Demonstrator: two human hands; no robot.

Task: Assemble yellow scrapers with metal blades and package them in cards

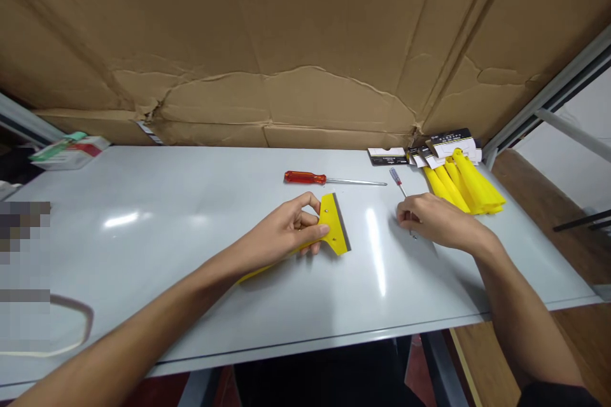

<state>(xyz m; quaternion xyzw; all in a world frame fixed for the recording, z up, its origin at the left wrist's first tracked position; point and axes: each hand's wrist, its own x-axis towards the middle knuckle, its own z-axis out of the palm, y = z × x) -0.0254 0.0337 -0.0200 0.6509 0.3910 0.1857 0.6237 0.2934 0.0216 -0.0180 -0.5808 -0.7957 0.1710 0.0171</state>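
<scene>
My left hand (298, 229) is closed round the neck of a yellow scraper (338, 238), whose dark blade edge faces right and whose handle runs back under the palm. To the right, my right hand (429, 219) has its fingers curled at a small screwdriver (395, 177) with a clear handle; its tip pokes out below the fingers. The fingers partly cover the shaft, so how firmly they grip it is hard to see. A larger red-handled screwdriver (305, 177) lies on the table beyond both hands.
Several yellow scrapers (470, 187) with black-and-white cards are piled at the table's back right. A black-and-white card (387, 156) lies beside them. A green, white and red box (71, 151) stands at the back left. Cardboard (286, 32) rises behind the grey table (167, 254).
</scene>
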